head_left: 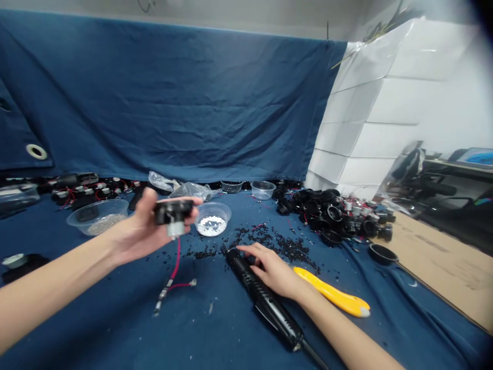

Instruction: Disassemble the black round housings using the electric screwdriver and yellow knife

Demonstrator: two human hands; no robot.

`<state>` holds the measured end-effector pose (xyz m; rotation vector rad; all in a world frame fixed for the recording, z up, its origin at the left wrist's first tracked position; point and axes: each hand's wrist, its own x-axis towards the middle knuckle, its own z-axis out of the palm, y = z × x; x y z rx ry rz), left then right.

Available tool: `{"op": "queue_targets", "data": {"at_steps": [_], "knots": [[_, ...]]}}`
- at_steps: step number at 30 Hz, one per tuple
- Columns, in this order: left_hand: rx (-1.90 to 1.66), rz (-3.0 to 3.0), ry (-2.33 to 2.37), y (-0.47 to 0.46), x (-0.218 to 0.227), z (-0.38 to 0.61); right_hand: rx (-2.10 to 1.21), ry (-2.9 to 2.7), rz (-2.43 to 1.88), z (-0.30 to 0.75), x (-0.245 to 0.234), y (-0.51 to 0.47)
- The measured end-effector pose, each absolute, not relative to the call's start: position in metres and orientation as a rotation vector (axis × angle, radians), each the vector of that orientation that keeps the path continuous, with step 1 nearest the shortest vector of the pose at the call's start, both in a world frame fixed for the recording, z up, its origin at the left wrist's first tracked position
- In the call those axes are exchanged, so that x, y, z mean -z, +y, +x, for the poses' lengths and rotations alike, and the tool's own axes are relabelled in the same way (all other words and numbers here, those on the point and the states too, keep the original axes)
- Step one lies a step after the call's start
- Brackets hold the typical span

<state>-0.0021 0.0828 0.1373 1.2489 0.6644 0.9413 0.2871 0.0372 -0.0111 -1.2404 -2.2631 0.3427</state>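
My left hand (140, 231) is closed around a black round motor housing (164, 211), held above the cloth. A small silver-grey motor (175, 227) sticks out of its underside, and red wires (177, 259) with small end connectors hang down. My right hand (273, 270) lies over the front end of a black corded electric screwdriver (265, 300). Its index finger is stretched towards the screwdriver's tip, and the thumb is apart from it. Many tiny black parts (290, 249), perhaps screws, are scattered just beyond that hand.
A yellow handle-like tool (333, 292) lies right of the screwdriver. Plastic bowls stand behind, one with white pieces (211, 226), another with small metal parts (103, 223). Black housings (319, 210) are heaped at the right beside cardboard (435, 257) and white boxes (365, 113).
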Motion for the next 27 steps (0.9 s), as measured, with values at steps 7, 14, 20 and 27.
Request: {"op": "queue_targets", "data": {"at_steps": [7,14,20,27], "knots": [[-0.973,0.592,0.389,0.052,-0.100,-0.031,0.036,-2.774,-0.771,0.287,-0.007,0.029],[-0.975,0.867,0.377,0.066,-0.086,-0.037,0.216,-2.746,-0.610,0.293,-0.009,0.033],[-0.985,1.475,0.632,0.084,-0.065,-0.025,0.190,-2.097,-0.823,0.297,-0.013,0.036],[-0.874,1.826,0.790,0.085,-0.054,0.022,-0.245,-1.096,-0.859,0.243,-0.047,0.042]]}}
